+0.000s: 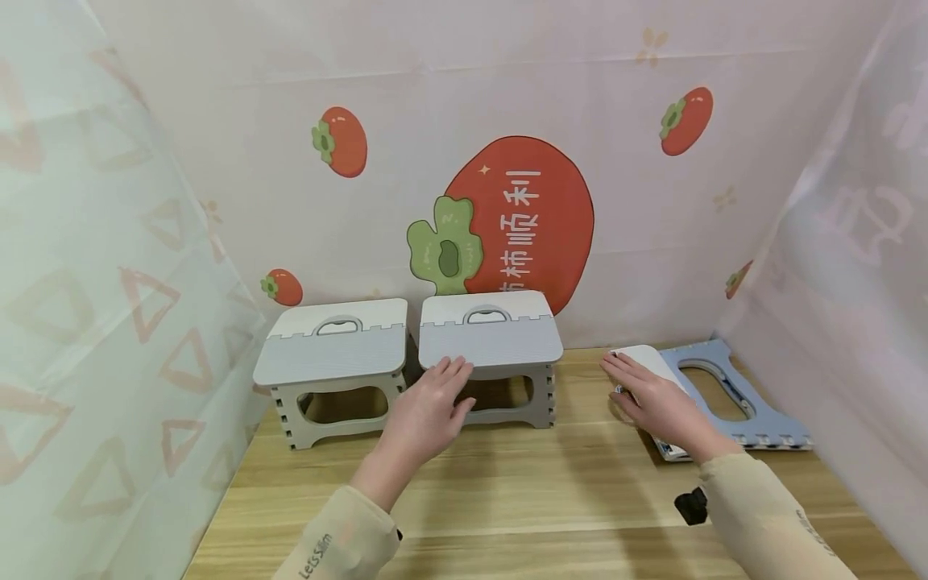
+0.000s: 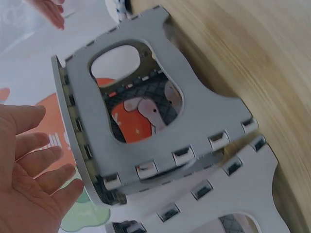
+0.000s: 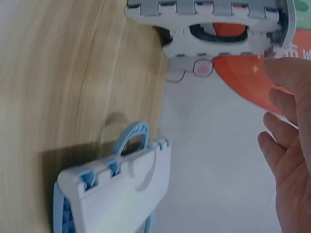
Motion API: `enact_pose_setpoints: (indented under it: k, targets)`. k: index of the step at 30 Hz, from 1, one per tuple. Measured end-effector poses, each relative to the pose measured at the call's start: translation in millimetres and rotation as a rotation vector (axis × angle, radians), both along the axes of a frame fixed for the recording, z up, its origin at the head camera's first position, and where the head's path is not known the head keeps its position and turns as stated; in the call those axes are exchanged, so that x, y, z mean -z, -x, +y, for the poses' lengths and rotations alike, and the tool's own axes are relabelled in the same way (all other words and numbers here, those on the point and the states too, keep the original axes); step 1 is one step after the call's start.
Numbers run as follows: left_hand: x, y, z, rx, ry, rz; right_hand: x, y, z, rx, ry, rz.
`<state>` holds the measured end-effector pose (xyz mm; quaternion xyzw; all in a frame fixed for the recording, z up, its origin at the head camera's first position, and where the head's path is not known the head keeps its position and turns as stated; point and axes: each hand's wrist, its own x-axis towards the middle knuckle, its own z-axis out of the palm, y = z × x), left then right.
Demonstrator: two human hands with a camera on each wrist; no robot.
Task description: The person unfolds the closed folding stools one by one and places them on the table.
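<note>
Two unfolded step stools with white-and-grey tops stand side by side at the back: the left stool (image 1: 329,358) and the right stool (image 1: 489,345). My left hand (image 1: 428,411) is at the right stool's front edge, fingers extended. In the left wrist view, that hand (image 2: 34,170) is beside the top of a grey stool (image 2: 194,116); contact is unclear. My right hand (image 1: 663,407) hovers over a folded white-and-blue stool (image 1: 772,415), fingers loosely extended. The right wrist view shows this hand (image 3: 296,121) holding nothing, apart from the folded stool (image 3: 126,189) and its blue handle.
The stools are on a wood-grain table (image 1: 507,499). A pale sheet with persimmon prints (image 1: 522,225) hangs directly behind them. More sheeting walls off the left side (image 1: 109,322) and the right side (image 1: 855,322).
</note>
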<state>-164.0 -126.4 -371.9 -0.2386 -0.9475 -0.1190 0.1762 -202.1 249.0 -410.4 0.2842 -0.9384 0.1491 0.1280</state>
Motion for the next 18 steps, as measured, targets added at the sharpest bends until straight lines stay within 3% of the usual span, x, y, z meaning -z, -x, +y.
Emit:
enact_pose_setpoints:
  k: [7, 18]
  targets:
    - [5.4, -9.6, 14, 0.063, -0.019, -0.020, 7.6, -8.8, 39, 0.060, 0.032, -0.081]
    - [17.2, -18.4, 33, 0.084, -0.040, -0.111, 27.5, -18.2, 90, 0.134, -0.002, -0.250]
